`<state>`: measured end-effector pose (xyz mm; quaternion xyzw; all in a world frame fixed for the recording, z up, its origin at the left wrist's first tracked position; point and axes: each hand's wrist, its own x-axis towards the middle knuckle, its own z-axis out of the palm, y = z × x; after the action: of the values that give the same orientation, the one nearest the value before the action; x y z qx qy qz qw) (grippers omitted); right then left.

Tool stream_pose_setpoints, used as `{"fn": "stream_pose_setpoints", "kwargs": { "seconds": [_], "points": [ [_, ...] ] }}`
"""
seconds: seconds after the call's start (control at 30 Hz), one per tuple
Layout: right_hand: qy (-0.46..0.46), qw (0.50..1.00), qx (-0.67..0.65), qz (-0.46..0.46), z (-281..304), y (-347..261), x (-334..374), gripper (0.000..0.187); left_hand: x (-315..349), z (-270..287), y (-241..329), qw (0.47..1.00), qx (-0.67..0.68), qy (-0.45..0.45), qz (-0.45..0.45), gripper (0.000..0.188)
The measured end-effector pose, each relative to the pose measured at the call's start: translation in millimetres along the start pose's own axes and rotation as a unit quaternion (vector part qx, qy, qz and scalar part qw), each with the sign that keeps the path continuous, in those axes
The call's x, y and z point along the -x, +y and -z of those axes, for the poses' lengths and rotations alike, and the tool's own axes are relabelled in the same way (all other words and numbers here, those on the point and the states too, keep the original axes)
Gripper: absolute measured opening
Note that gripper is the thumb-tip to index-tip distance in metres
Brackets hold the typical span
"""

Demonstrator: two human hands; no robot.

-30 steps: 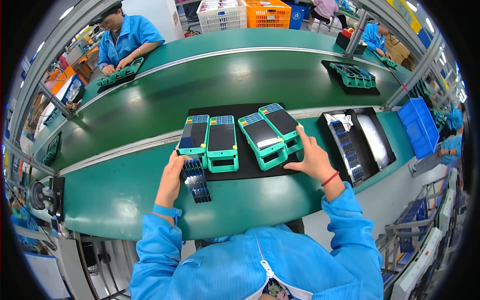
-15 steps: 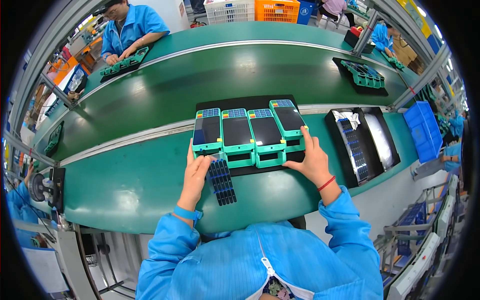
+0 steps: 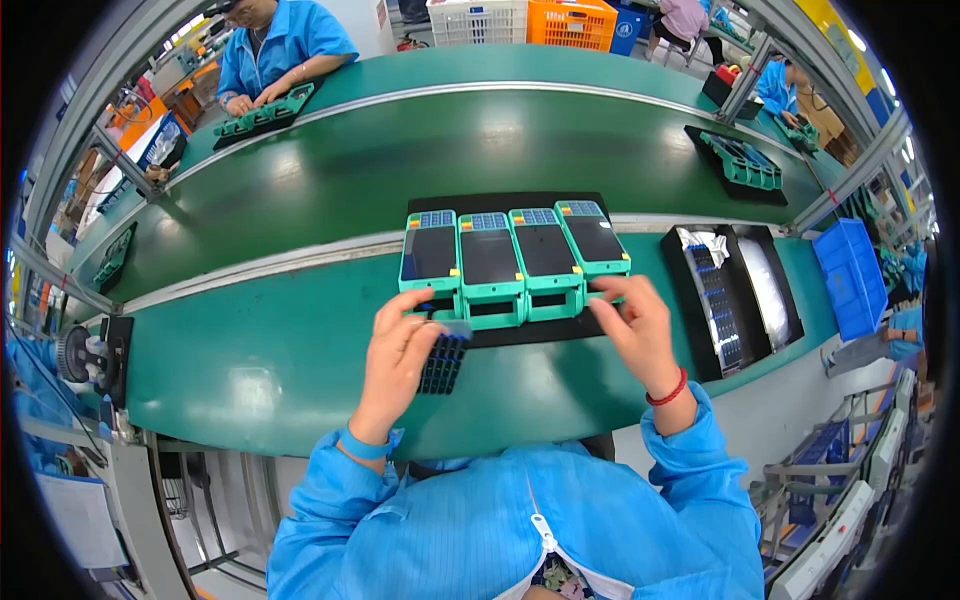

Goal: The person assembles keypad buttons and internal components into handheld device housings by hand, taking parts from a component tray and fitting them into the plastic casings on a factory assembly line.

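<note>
Several green handheld card terminals with dark screens and blue keypads lie in a row on a black mat (image 3: 500,203); the leftmost terminal (image 3: 431,255) is nearest my left hand. My left hand (image 3: 392,360) pinches a sheet of small black strips with blue ends (image 3: 444,364), which hangs below the fingers in front of the row. My right hand (image 3: 643,335) is by the lower end of the rightmost terminal (image 3: 592,240), thumb and fingers apart with nothing visible between them. Whether its fingertips touch the frame I cannot tell.
To the right stands an open black box (image 3: 700,310) with another strip sheet and white wrapping. Past it is a blue bin (image 3: 848,278). A green conveyor belt (image 3: 400,150) runs behind; a co-worker (image 3: 280,50) handles green housings across it. A fan-like device (image 3: 85,355) sits far left.
My right hand has drawn back from the rightmost terminal's edge, and that terminal now lies lower, more level with the others. The strip sheet in my left hand has tilted. The view has shifted slightly.
</note>
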<state>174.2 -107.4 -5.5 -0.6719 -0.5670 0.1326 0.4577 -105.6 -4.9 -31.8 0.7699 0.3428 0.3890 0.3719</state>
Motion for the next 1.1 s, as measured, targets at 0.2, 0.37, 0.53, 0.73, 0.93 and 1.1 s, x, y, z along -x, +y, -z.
{"fn": "stream_pose_setpoints", "kwargs": {
  "seconds": [0.2, 0.37, 0.53, 0.73, 0.93, 1.1],
  "points": [
    [-0.249, 0.933, -0.259, -0.024, -51, -48, -14, 0.020, 6, -14, 12, 0.994, -0.031, -0.065, -0.080, 0.010],
    [-0.207, 0.955, -0.182, 0.112, -77, -50, -13, 0.010, 13, -4, 1, 0.995, 0.042, -0.088, 0.025, 0.011],
    [-0.080, 0.978, -0.189, 0.022, -91, -55, -24, 0.008, 21, 30, -27, 0.893, 0.314, 0.107, 0.305, 0.028],
    [0.012, 0.990, -0.081, 0.116, -157, -53, -41, 0.006, 19, 36, -23, 0.972, -0.223, 0.016, -0.070, 0.011],
    [0.027, 0.988, 0.042, 0.144, -168, -45, -43, 0.004, 2, 39, -11, 0.939, -0.319, -0.037, -0.125, 0.020],
    [0.018, 0.974, 0.133, 0.183, -162, -50, -48, 0.008, -10, 43, -18, 0.917, -0.362, -0.099, -0.130, 0.021]
  ]
}}
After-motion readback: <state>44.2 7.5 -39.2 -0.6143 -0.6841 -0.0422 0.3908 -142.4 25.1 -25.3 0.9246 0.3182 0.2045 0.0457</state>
